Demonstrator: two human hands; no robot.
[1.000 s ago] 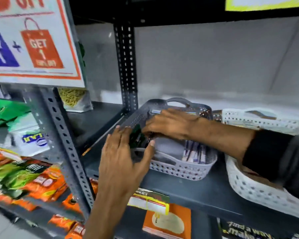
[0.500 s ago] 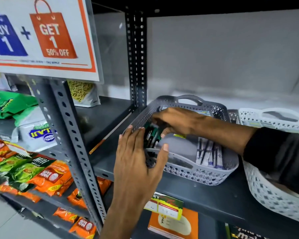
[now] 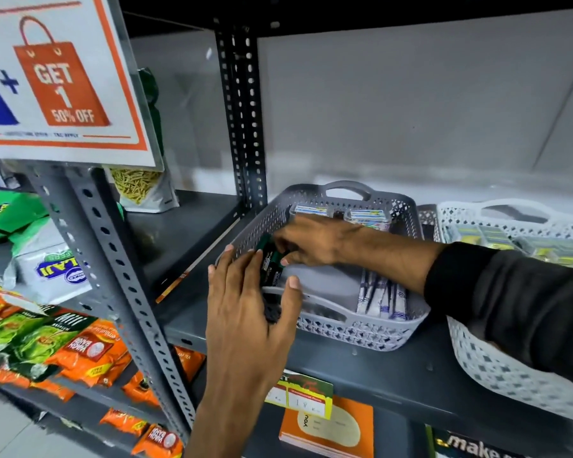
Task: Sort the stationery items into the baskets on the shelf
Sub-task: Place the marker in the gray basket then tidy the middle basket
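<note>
A grey perforated basket (image 3: 361, 328) sits on the dark shelf (image 3: 377, 375). Dark green packets (image 3: 271, 264) stand at its left inner wall. My right hand (image 3: 315, 241) reaches in from the right and pinches the packets' top. My left hand (image 3: 248, 292) wraps the basket's front left corner, thumb over the rim, fingers against the packets. Striped pen packs (image 3: 382, 297) lie at the basket's right side, and clear boxes (image 3: 366, 216) rest along its back. A white basket (image 3: 497, 368) with yellow-green packs stands to the right, partly hidden by my black sleeve.
A perforated steel upright (image 3: 119, 292) stands just left of my left arm, another post (image 3: 242, 120) behind the grey basket. A sale sign (image 3: 57, 81) hangs upper left. Snack packets (image 3: 47, 342) fill the left shelves. Notebooks (image 3: 328, 431) lie on the shelf below.
The view has shifted a little closer and to the left. Both hands stay at the basket's left corner, the right hand pressing the green packets slightly lower against the wall.
</note>
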